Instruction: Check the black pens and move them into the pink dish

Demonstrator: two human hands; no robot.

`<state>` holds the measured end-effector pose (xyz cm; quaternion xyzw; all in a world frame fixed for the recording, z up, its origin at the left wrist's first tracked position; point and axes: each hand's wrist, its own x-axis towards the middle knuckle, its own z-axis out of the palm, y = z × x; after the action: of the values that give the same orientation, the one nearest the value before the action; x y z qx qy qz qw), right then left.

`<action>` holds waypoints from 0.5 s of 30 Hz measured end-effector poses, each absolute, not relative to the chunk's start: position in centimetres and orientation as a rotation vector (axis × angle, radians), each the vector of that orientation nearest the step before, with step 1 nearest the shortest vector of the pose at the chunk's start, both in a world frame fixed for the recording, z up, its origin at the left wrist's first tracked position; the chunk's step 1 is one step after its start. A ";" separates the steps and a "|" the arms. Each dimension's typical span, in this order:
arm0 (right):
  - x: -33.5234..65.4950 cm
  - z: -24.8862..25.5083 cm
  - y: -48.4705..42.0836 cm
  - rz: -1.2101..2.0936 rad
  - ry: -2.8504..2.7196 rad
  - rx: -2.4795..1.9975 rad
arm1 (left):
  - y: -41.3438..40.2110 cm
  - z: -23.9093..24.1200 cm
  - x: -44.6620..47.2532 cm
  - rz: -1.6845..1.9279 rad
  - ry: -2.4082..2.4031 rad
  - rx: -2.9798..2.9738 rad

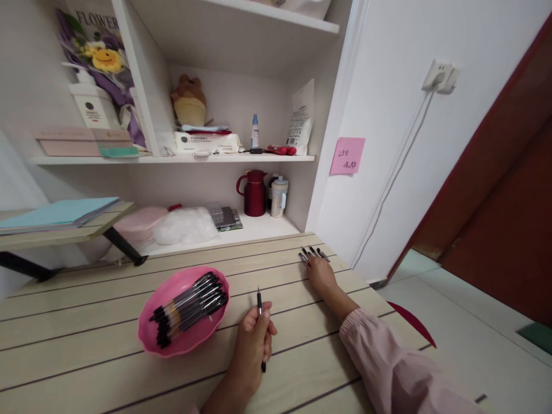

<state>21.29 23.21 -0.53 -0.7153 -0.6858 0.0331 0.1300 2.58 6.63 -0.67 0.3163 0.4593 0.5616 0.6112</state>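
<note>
My left hand [254, 339] is closed around a slim pen [259, 301], its bare tip pointing up and away, its dark end showing below my palm. Far to the right on the table, my right hand [321, 275] reaches down with its fingers drawn together. Its fingertips are at a small group of short black-and-silver pieces [324, 255] that look like pen caps. Whether one is between the fingers is hidden. To the left of my left hand, a pink scalloped bowl [149, 333] holds a pile of black capped pens [190, 307].
A small raised stand [95, 229] with blue paper [60, 214] occupies the left. Behind the table, shelves hold a red jug [255, 194], a pale cup [279, 197] and a white plastic bag [185, 225]. A wall with a pink note [347, 156] rises at the right.
</note>
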 end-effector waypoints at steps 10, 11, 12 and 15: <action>23.2 1.6 22.0 0.117 -1.879 -2.021 | 6.6 -0.6 2.6 1.354 1.040 0.712; 23.3 2.0 21.5 0.147 -1.854 -1.985 | 6.6 -0.6 2.6 1.381 1.016 0.700; 23.2 2.3 20.7 0.230 -1.833 -1.936 | 6.6 -0.6 2.6 1.406 0.980 0.678; 21.6 2.2 16.9 0.824 -1.811 -1.713 | 6.7 -0.6 2.5 1.468 0.815 0.538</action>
<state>21.59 16.92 2.21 -0.6308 -0.6669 0.3035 0.2553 2.47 6.75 -0.57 0.2355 0.3566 0.6427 0.6359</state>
